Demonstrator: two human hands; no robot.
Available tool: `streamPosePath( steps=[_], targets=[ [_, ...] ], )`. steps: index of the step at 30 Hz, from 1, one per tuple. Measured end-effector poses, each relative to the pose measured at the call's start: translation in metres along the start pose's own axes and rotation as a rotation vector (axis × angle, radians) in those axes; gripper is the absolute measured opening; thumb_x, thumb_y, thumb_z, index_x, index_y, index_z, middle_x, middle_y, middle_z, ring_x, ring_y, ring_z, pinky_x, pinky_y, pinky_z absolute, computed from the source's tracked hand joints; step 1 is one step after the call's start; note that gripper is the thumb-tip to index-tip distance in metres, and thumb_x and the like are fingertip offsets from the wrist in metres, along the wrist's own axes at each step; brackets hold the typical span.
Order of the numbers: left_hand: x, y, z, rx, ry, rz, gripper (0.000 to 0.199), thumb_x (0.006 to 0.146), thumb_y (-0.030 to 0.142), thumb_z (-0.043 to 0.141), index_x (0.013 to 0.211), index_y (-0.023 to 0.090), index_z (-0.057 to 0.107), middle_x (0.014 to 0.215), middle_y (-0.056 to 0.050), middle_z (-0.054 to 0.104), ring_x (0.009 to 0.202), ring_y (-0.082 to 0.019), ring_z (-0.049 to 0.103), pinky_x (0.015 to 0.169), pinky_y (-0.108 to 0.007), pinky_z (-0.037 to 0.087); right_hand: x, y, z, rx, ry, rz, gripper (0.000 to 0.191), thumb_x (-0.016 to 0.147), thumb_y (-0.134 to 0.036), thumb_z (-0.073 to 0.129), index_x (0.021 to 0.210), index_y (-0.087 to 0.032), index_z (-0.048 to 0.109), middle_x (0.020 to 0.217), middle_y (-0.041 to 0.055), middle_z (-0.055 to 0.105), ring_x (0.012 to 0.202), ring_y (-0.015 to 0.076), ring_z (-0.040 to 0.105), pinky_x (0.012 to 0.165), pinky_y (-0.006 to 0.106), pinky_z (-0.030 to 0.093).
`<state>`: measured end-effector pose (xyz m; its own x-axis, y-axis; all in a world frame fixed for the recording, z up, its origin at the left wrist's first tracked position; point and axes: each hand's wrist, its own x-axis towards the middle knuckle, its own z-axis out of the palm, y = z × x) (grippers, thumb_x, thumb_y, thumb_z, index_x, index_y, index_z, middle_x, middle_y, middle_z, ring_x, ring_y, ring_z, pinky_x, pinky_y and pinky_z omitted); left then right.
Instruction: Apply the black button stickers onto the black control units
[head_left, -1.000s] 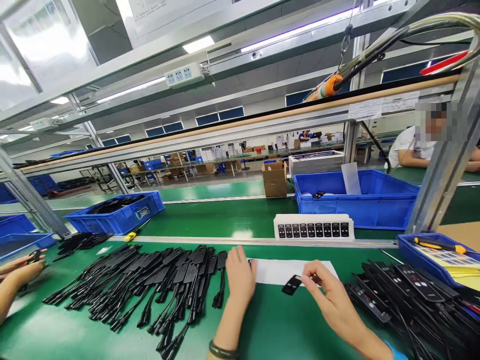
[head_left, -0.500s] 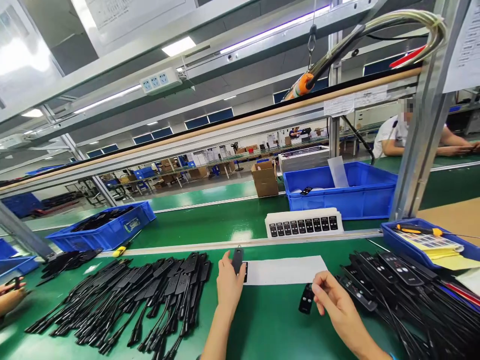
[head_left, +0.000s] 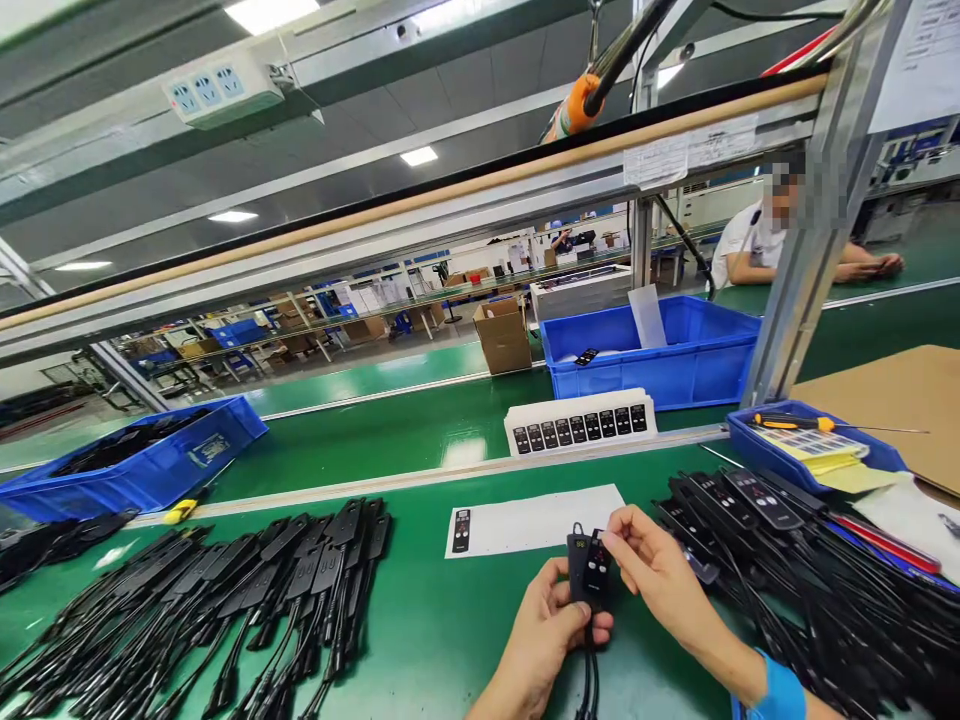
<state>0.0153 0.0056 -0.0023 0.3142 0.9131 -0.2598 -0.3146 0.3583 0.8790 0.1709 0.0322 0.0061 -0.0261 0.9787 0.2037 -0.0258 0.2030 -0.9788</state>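
Note:
My left hand (head_left: 546, 622) is closed round a small black controller (head_left: 577, 572) with a lit display, a hook loop on top and cables hanging below. Between the thumb and fingertips of my right hand (head_left: 651, 562) is a black label sticker (head_left: 598, 568) with pale button marks. The sticker lies against or just over the controller's right side; whether it is stuck down I cannot tell. Behind my hands rests a white backing sheet (head_left: 536, 518), with one black label (head_left: 462, 531) at its left end.
Black controllers with cables are piled at left (head_left: 300, 560) and right (head_left: 750, 520). A stack of label sheets (head_left: 581, 422) stands before a blue bin (head_left: 652, 375). Another blue bin (head_left: 202, 445) is at left. A screwdriver (head_left: 795, 422) lies across a blue tray (head_left: 739, 432). A co-worker (head_left: 750, 245) sits beyond.
My left hand has moved right, bringing the controller from the backing sheet's left end to my right hand. The sticker in my right hand has risen and now meets the controller. The view has shifted.

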Motion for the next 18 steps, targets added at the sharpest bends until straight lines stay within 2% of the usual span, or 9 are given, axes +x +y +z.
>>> streamPosePath(
  steps=[3,9,18],
  targets=[
    [0.0009,-0.0018,-0.0011,0.004,-0.016,-0.009,0.040,0.064,0.019,0.076,0.097,0.015,0.054,0.085,-0.006,0.067,0.069,-0.015,0.067,0.067,-0.026,0.053,0.0007,-0.0008,-0.0011,-0.027,-0.017,0.011,0.032,0.082,-0.051,0.059,0.077,-0.020,0.054,0.064,-0.0037,0.047,0.047,0.0089,0.038,0.039,0.020,0.033],
    [0.0036,-0.0050,-0.0047,0.025,-0.077,-0.020,0.056,0.062,0.017,0.074,0.112,0.016,0.050,0.095,-0.011,0.070,0.069,-0.018,0.069,0.065,-0.027,0.054,0.0022,-0.0014,-0.0005,-0.017,-0.086,0.035,0.028,0.080,-0.046,0.062,0.077,-0.018,0.058,0.064,-0.0028,0.050,0.051,0.0105,0.043,0.041,0.020,0.033],
    [0.0051,-0.0091,-0.0077,0.013,-0.139,0.000,0.054,0.062,0.016,0.073,0.111,0.016,0.050,0.098,-0.013,0.070,0.073,-0.020,0.070,0.067,-0.029,0.054,0.0000,0.0035,0.0010,-0.012,-0.115,0.077,0.025,0.080,-0.043,0.062,0.078,-0.018,0.057,0.065,-0.0021,0.051,0.055,0.0115,0.046,0.042,0.019,0.035]
  ],
)
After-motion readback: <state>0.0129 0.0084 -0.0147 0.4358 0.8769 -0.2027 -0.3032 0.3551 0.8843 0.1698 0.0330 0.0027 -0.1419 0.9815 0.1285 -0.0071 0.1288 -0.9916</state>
